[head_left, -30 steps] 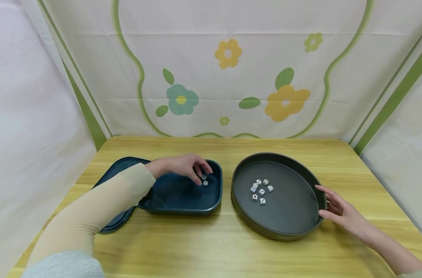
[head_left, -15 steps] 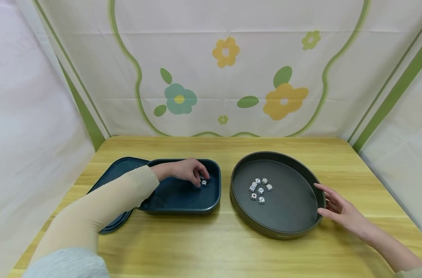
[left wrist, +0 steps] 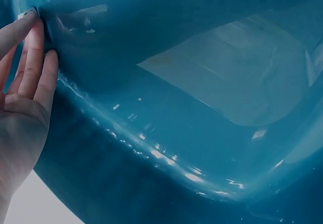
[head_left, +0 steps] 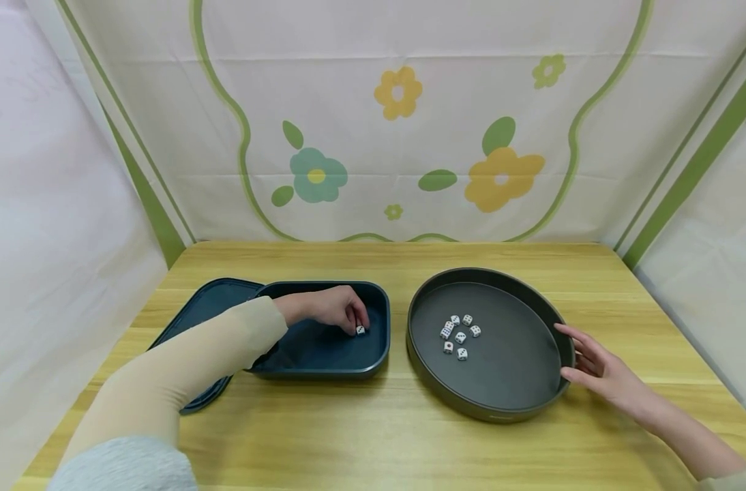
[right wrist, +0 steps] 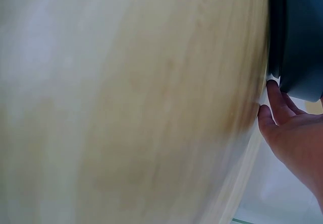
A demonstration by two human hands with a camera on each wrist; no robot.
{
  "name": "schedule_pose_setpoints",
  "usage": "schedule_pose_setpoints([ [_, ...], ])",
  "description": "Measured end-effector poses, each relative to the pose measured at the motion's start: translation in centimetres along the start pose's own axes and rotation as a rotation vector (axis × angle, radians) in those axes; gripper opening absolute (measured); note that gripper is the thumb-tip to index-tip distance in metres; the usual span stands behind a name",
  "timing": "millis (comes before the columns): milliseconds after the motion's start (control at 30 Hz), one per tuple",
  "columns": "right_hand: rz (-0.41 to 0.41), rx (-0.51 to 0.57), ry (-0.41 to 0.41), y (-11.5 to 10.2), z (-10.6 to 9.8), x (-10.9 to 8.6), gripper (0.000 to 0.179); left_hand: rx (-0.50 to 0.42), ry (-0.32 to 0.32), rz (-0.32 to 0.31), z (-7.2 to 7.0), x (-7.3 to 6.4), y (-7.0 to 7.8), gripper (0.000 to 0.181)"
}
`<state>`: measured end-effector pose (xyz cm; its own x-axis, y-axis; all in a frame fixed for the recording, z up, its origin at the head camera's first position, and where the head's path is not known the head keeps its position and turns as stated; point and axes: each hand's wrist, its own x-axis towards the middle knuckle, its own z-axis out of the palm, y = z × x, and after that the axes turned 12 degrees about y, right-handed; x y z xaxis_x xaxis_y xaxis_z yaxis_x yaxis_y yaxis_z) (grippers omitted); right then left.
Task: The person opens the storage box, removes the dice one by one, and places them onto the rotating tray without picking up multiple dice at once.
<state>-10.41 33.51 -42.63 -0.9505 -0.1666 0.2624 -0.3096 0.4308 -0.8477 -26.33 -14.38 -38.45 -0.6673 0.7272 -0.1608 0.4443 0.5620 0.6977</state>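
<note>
My left hand (head_left: pixel 338 308) reaches into the dark blue rectangular tray (head_left: pixel 324 373), thumb and fingers pinching a small white die (head_left: pixel 360 330). In the left wrist view the thumb and fingertips of the left hand (left wrist: pixel 28 85) meet near the tray's glossy wall; the die is hardly visible there. On the right, a dark grey round pan (head_left: pixel 513 382) holds several white dice (head_left: pixel 460 337) in its left half. My right hand (head_left: pixel 612 378) rests its fingertips and thumb against the pan's right rim, fingers loosely bent.
A dark blue lid (head_left: pixel 219 300) lies left of the tray, partly under the left sleeve (head_left: pixel 207 348). Both containers stand on a wooden table (head_left: pixel 348 436). A flower-patterned cloth (head_left: pixel 348 225) rises behind the table, with pale cloth at both sides.
My left hand has lowered and come slightly nearer, its fingers closing on a die. Two dice showed by its fingers before; one shows now. The right hand stays at the pan's rim.
</note>
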Motion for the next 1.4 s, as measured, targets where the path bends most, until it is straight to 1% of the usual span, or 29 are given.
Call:
schedule_pose_setpoints([
  [233,0.014,-0.003,-0.001,0.1,0.0,-0.1,0.069,0.029,0.011,0.009,0.1,-0.1,0.4,0.016],
  [367,0.021,0.003,-0.001,0.1,0.1,-0.2,0.070,0.006,0.023,0.011,-0.2,-0.2,0.5,0.016],
  [467,0.031,0.011,-0.004,0.1,0.1,-0.2,0.070,-0.021,0.045,0.018,-0.7,-0.4,0.8,0.015],
  [600,0.033,0.020,-0.006,0.0,0.1,-0.2,0.069,-0.061,0.073,0.055,-1.7,-0.6,1.8,0.015],
  [767,0.031,0.020,-0.002,0.0,0.1,-0.2,0.069,-0.083,0.119,0.080,-2.5,-0.1,3.5,0.017],
  [933,0.043,0.006,-0.001,0.2,0.0,-0.3,0.069,-0.051,0.158,0.134,-2.5,1.0,5.3,0.017],
  [1033,0.048,0.005,-0.001,0.2,0.0,-0.3,0.069,-0.027,0.158,0.155,-2.2,1.8,6.4,0.015],
  [1167,0.043,0.011,0.002,0.3,0.0,-0.3,0.069,-0.019,0.129,0.178,-1.4,3.4,7.9,0.013],
  [1300,0.037,0.007,0.004,0.3,0.0,-0.3,0.070,-0.032,0.091,0.197,-0.2,5.2,9.3,0.014],
  [1400,0.035,0.003,0.004,0.2,0.0,-0.2,0.070,-0.016,0.066,0.213,0.7,6.6,10.4,0.015],
])
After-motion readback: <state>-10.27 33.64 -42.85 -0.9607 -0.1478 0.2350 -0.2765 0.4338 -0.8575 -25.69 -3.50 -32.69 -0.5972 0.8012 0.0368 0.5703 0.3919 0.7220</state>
